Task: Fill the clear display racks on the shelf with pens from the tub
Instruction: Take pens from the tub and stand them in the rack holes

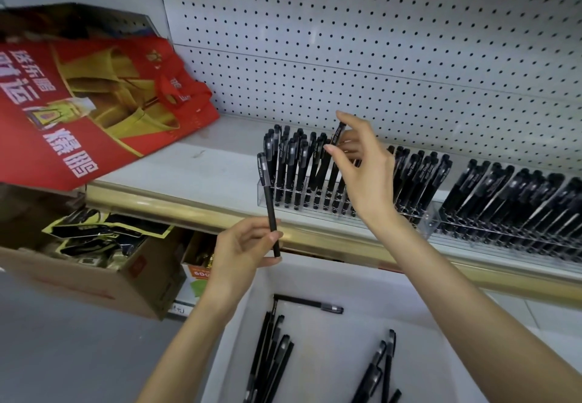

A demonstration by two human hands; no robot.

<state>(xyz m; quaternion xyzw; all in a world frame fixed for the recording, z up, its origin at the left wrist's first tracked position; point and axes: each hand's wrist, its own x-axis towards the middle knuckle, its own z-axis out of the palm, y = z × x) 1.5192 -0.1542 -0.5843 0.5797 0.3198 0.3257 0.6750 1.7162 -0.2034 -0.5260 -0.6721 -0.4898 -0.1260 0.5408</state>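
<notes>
Currently, we are pinching one pen (269, 194) low on its barrel with the left hand (244, 253), thumb and curled fingers closing round it. Its long axis is standing nearly upright, cap up, in front of the shelf (220, 166) edge. We are judging these pens light, stiff and smooth, so a firm barrel pinch is guarding against slipping. Further right, the right hand (367, 169) is pinching a second pen (339, 133) near its upper end, remaining fingers spread, and holding it steeply above the left clear rack (302, 209). Spare pens (271, 358) are lying flat in the tub (419, 324) below.
</notes>
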